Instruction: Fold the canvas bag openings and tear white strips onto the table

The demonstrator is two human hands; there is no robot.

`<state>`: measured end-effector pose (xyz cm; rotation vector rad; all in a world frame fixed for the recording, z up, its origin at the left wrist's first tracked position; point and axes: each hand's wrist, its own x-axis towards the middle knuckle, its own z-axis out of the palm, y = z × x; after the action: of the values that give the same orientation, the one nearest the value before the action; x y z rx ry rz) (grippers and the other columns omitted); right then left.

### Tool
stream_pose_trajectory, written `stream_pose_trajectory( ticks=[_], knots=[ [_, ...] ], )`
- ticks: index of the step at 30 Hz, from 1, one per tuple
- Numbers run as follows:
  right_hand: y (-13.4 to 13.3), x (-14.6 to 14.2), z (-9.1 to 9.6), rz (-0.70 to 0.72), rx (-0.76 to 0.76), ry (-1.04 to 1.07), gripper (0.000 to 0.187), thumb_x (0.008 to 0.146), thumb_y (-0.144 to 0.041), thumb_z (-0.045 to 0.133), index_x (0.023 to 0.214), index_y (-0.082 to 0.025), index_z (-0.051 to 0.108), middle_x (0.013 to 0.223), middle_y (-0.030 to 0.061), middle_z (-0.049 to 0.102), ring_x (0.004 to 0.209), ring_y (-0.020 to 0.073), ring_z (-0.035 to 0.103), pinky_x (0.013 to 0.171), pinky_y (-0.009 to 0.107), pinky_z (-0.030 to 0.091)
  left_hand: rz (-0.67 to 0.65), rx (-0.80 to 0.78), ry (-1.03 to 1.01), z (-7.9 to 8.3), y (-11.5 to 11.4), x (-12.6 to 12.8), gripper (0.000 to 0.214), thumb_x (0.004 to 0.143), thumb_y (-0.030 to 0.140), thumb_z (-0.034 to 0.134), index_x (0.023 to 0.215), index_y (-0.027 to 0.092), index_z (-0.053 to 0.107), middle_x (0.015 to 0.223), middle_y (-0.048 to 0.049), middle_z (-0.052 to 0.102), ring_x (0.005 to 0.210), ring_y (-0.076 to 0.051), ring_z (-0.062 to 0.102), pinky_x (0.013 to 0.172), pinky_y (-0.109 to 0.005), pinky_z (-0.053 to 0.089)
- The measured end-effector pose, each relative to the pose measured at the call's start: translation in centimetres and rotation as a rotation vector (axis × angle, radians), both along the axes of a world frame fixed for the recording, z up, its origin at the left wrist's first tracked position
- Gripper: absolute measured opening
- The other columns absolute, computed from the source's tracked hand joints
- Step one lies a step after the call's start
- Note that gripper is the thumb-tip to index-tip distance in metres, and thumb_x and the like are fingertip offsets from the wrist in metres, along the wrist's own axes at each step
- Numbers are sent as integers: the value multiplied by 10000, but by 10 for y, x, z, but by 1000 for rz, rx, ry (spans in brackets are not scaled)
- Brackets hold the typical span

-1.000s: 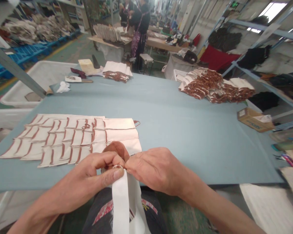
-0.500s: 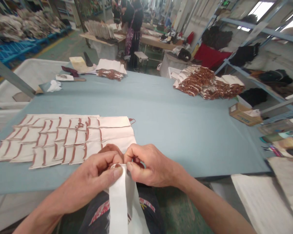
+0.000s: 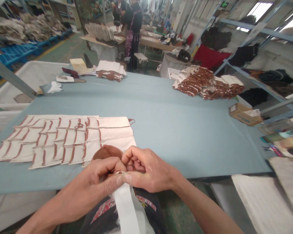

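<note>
My left hand (image 3: 99,178) and my right hand (image 3: 146,169) meet at the near edge of the blue table (image 3: 161,123), both pinched shut on the top of a white cloth bag (image 3: 125,208) that hangs down over my lap. A brown strap loop (image 3: 107,152) arches up just behind my fingers. Beyond the hands, several flat white bags with brown trim (image 3: 63,136) lie in overlapping rows on the table's left side.
A heap of bags with brown handles (image 3: 205,83) lies at the far right and a smaller stack (image 3: 111,70) at the far middle. A cardboard box (image 3: 244,114) sits off the table's right edge. White bins (image 3: 29,78) stand left. A person (image 3: 133,22) stands far behind.
My right fingers have curled in tighter against the left thumb, and the brown strap loop has risen higher behind them. The hanging white bag has swung slightly to the right.
</note>
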<state>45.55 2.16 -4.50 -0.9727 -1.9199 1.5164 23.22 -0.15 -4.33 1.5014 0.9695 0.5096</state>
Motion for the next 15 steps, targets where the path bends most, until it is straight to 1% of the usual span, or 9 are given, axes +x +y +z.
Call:
stream_pose_trajectory(
  ticks=[2,4,6,8,9,10,12,15],
  knots=[
    [-2,0,0,20,33,3,272,787,-357,786,885,-228,567,725,-85,541,611,92,468,580,204,383,-95,-25,3,5,-1,-4,428,1031,570,559,823,207,652,813,14,611,758,-162,559,674,-243,455],
    [-5,1,-2,23,106,-35,247,761,-321,769,821,-229,548,723,-81,550,616,92,480,597,215,376,-121,15,48,7,-2,-7,400,1053,536,537,873,217,698,860,11,673,813,-165,612,739,-237,476],
    [-8,1,-3,21,206,-81,235,744,-280,727,753,-231,496,684,-86,508,589,89,438,592,230,337,-87,80,103,7,-4,-7,381,1065,507,530,874,229,709,861,21,704,819,-159,639,750,-229,476],
    [-10,1,-3,9,285,-88,244,734,-251,680,707,-231,439,658,-83,461,581,90,398,589,242,305,-32,152,136,6,-6,-6,361,1065,477,543,846,235,695,816,36,703,764,-142,637,703,-217,471],
    [-10,0,-2,2,298,-75,233,735,-237,659,697,-229,429,654,-81,446,580,90,389,590,243,300,-12,188,149,6,-6,-5,342,1062,457,558,835,238,690,800,42,703,744,-136,638,684,-210,472],
    [-10,0,-1,-5,290,-56,211,742,-220,640,691,-226,434,647,-81,433,575,88,382,590,240,300,9,230,162,6,-6,-5,325,1058,434,572,822,240,682,781,48,697,719,-130,634,660,-204,471],
    [-10,-1,2,-19,223,-17,165,760,-193,621,689,-220,474,617,-90,396,546,81,354,570,226,296,27,313,180,6,-6,-4,279,1054,379,593,821,252,681,756,64,693,680,-115,633,626,-190,469],
    [-11,-2,6,-41,84,19,130,771,-172,627,689,-212,534,571,-104,337,500,70,299,509,209,258,20,462,176,4,-7,-8,143,1051,297,613,947,299,711,840,90,747,734,-96,686,688,-160,492]
  ],
)
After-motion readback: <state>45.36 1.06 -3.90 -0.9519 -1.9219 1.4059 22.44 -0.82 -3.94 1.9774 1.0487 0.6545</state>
